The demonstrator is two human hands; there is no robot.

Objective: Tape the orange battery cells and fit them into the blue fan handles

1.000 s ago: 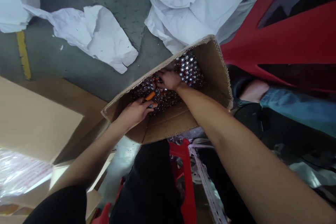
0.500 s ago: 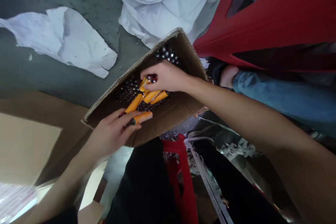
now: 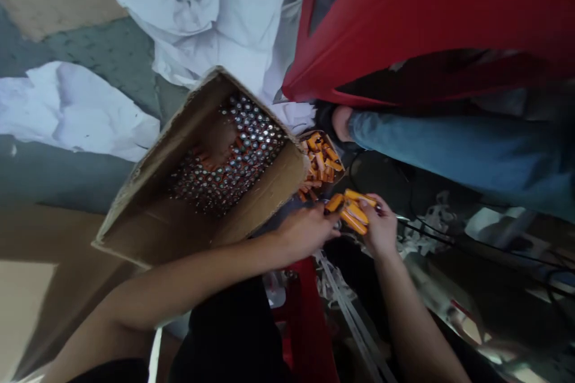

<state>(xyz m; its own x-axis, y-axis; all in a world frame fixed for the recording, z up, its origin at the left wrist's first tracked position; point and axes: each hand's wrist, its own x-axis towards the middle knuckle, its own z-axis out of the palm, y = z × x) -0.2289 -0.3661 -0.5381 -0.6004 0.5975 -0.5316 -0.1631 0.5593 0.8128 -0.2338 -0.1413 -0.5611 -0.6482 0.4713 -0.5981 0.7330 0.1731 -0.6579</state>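
My right hand [image 3: 383, 228] grips several orange cylinders [image 3: 354, 215] that look like battery cells, beside the cardboard box. Close to it, my left hand [image 3: 309, 230] is closed on another orange cylinder [image 3: 333, 202], its fingertips partly hidden. Both hands are over the floor, outside the big cardboard box [image 3: 263, 194]. Inside that box, many small cylinders [image 3: 245, 143] stand packed upright with shiny round ends up, and a gap shows at the upper left of them. Loose orange cylinders [image 3: 321, 158] fill a smaller box just past my hands.
A red plastic stool [image 3: 431, 30] stands at the upper right, with another person's jeans-clad leg [image 3: 449, 149] below it. Crumpled white paper [image 3: 224, 30] lies behind the box. Another red stool [image 3: 309, 317] is between my legs, with white straps [image 3: 350, 311] beside it.
Both hands have moved out of the big box to the right, taking orange cylinders with them. The view has shifted, so the packed cylinders and the smaller box now show.
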